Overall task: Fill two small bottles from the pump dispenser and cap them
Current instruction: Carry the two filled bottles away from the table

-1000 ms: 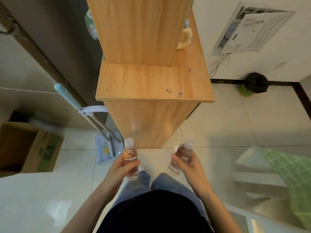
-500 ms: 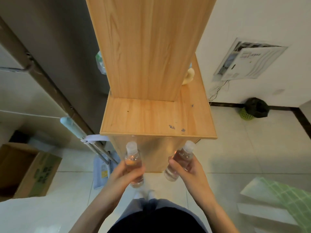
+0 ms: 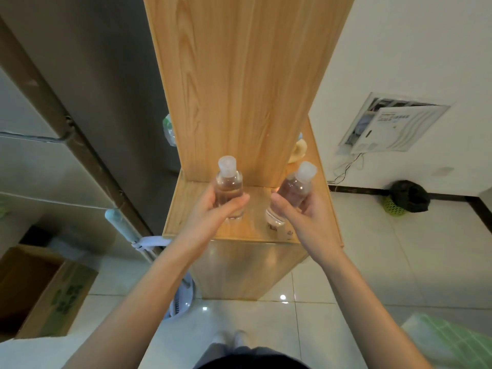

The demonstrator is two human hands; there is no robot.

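My left hand (image 3: 213, 211) grips a small clear bottle (image 3: 229, 186) with a whitish cap, held upright over the wooden ledge (image 3: 255, 230). My right hand (image 3: 306, 214) grips a second small capped bottle (image 3: 291, 191), tilted to the right, just above the same ledge. Both bottles hold clear liquid. No pump dispenser shows in this view.
A tall wooden cabinet panel (image 3: 247, 75) rises behind the ledge. A mop handle (image 3: 125, 227) and a cardboard box (image 3: 45, 294) stand at the left. A bin with a black bag (image 3: 406, 198) sits by the right wall. A green cloth (image 3: 452, 342) lies lower right.
Both hands have risen and moved forward with their bottles, from low in front of the cabinet to above its ledge. The view has tilted up.
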